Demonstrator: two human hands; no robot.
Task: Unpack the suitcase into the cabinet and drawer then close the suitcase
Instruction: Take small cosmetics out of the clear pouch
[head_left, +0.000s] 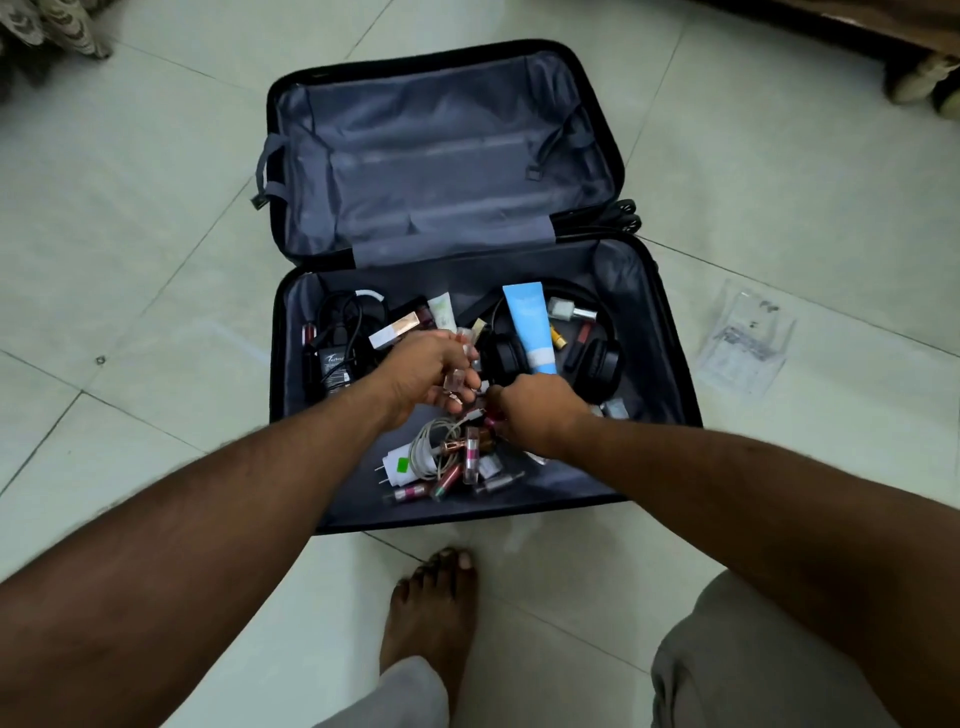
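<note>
so the suitcase (447, 291) lies open flat on the floor tiles (156, 218), far half bare, near half loaded: headphones (556, 353), a blue tube (530, 327), black charger (337, 364), white plug and cable (415, 457), lipsticks. left hand (426, 374) is curled round some small clear bottles over the middle of it, right hand (535, 410) looks pinched on something tiny just beside. i'd say roughly halfway, and closing hasn't started.

Dim even indoor light, soft shadows, wide-angle bending at edges, hands slightly blurred
</note>
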